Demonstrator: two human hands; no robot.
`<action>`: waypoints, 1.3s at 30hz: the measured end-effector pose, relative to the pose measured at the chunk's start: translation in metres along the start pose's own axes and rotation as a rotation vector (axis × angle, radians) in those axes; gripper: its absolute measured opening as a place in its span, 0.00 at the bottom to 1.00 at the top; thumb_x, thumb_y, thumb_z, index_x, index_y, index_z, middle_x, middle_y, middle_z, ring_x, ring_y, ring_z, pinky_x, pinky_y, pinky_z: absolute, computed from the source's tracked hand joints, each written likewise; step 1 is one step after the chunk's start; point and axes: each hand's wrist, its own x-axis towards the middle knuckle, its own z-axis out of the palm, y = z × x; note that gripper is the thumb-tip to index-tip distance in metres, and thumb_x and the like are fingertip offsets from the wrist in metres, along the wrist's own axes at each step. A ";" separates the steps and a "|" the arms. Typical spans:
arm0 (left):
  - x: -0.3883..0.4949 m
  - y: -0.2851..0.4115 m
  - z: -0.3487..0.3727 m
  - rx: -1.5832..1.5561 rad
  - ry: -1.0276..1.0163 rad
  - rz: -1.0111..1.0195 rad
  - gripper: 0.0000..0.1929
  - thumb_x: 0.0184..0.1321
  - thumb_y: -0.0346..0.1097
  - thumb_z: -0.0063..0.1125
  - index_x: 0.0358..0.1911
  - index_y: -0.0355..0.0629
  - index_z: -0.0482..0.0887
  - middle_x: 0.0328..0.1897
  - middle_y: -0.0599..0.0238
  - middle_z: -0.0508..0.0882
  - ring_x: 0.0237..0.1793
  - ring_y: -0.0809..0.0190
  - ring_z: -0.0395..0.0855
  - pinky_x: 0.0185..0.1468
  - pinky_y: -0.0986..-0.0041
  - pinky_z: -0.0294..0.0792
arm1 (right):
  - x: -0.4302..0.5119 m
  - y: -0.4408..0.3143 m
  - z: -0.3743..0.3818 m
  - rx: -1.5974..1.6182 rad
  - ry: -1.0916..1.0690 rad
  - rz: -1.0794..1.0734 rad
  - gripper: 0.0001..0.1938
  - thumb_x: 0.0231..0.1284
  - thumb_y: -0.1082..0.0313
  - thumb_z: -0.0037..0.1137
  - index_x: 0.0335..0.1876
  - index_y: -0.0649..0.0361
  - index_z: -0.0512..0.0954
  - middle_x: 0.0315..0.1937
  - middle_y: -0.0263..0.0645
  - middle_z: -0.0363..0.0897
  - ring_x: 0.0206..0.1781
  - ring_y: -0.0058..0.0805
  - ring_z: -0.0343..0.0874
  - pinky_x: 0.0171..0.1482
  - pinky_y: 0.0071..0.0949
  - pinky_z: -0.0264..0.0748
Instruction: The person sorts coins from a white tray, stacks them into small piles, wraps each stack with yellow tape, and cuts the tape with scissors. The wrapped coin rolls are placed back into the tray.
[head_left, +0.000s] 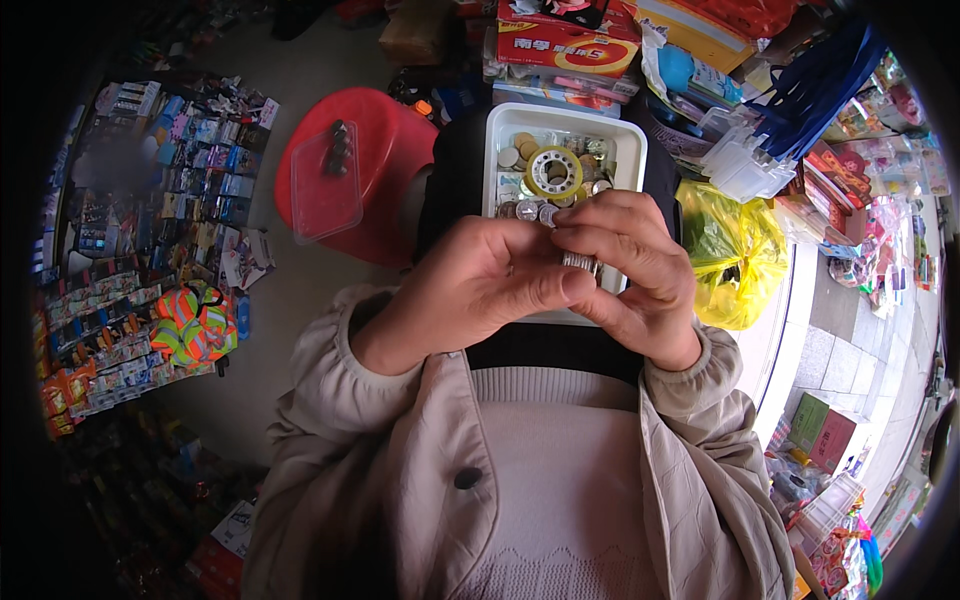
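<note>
A short stack of silver coins (579, 261) is held between my two hands, above the near end of a white plastic tray (491, 142). My left hand (487, 281) grips the stack from the left, its thumb across the front. Around the other side curl the fingers of my right hand (637, 270). In the tray lie loose silver coins (527, 209), gold-coloured coins (528, 146) and some banknotes, partly covered. On top of them rests a roll of clear yellowish tape (553, 172) with a white core. My hands hide the tray's near part.
To the left stands a red plastic stool (390, 150) bearing a clear plastic lid (326, 184) and a small dark object (339, 146). A yellow plastic bag (731, 262) is at the right. Stacked boxes (566, 45) rise beyond the tray. Packaged goods (202, 157) fill the far left.
</note>
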 end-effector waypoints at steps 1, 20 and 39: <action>0.000 0.000 -0.002 -0.014 -0.017 -0.015 0.15 0.70 0.40 0.64 0.42 0.30 0.85 0.33 0.71 0.85 0.38 0.78 0.79 0.41 0.83 0.74 | 0.000 0.000 0.001 -0.007 -0.007 -0.014 0.19 0.48 0.64 0.75 0.47 0.61 0.86 0.48 0.39 0.85 0.52 0.40 0.79 0.56 0.36 0.75; -0.010 0.005 -0.017 -0.012 0.452 0.275 0.15 0.69 0.30 0.61 0.55 0.29 0.78 0.42 0.56 0.88 0.38 0.61 0.90 0.45 0.72 0.83 | 0.010 0.024 0.004 -0.692 -0.005 0.159 0.15 0.45 0.69 0.72 0.42 0.59 0.85 0.56 0.40 0.78 0.61 0.44 0.74 0.65 0.44 0.66; -0.011 0.000 -0.019 0.047 0.406 0.143 0.18 0.75 0.40 0.53 0.58 0.32 0.78 0.47 0.55 0.86 0.39 0.63 0.87 0.48 0.72 0.80 | 0.018 0.034 0.017 -0.563 -0.127 0.126 0.10 0.49 0.70 0.68 0.38 0.62 0.84 0.62 0.40 0.74 0.67 0.40 0.71 0.70 0.47 0.61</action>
